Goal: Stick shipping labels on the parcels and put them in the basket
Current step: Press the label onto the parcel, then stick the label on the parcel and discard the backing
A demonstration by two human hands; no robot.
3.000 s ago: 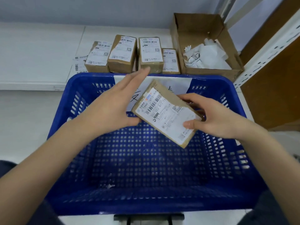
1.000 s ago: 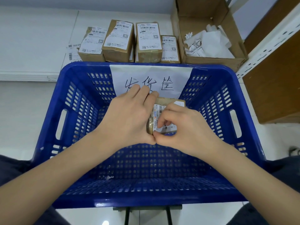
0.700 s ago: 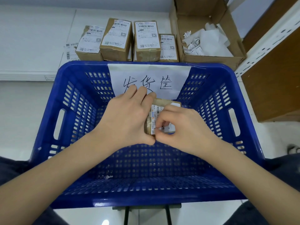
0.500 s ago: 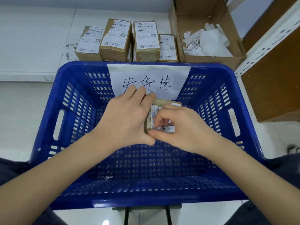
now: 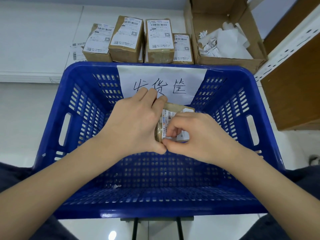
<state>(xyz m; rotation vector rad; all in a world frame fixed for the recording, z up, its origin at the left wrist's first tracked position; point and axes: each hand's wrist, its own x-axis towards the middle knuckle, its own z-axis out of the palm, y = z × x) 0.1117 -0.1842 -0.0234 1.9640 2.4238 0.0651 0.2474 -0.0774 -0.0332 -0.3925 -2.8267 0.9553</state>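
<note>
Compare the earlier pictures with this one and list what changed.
The parcel went from tilted above the basket down inside it, near the far wall. Left hand and right hand closed round it, and both still grip it. Four labelled parcels and the scrap box behind are unchanged.

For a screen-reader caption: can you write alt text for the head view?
Two hands, left hand and right hand, hold a labelled parcel inside a blue basket. Four labelled parcels and an open cardboard box sit behind it.
</note>
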